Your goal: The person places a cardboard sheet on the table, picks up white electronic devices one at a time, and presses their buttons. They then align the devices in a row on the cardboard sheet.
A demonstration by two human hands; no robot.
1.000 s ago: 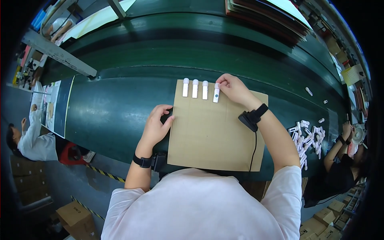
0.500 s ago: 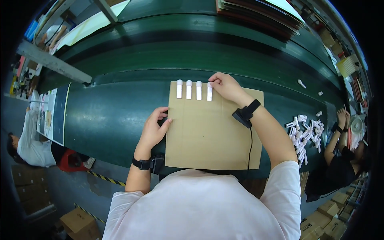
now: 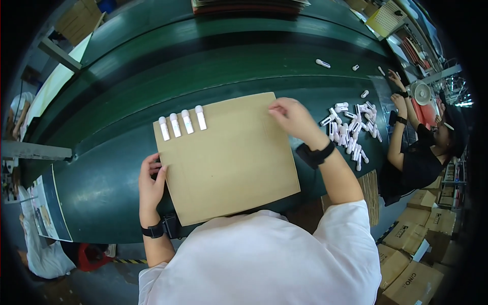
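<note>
A brown cardboard sheet lies on the green work surface before me, turned slightly anticlockwise. Along its far left edge stand several small white tube-like pieces with rounded pinkish ends in a row; the rightmost piece sits a little wider apart than the others. My left hand is beside the sheet's left edge, thumb at the border and fingers apart, holding nothing. Over the sheet's far right corner is my right hand, its fingers curled together with no piece showing in them.
A pile of similar white pieces lies to the right, a few strays beyond it. A co-worker in black reaches in at the right edge. Stacked sheets lie at the far side. A metal post stands left; cardboard boxes are lower right.
My right hand has let go of the rightmost piece in the row and moved right across the sheet. My view has turned rightward. My left hand stays at the sheet's left edge.
</note>
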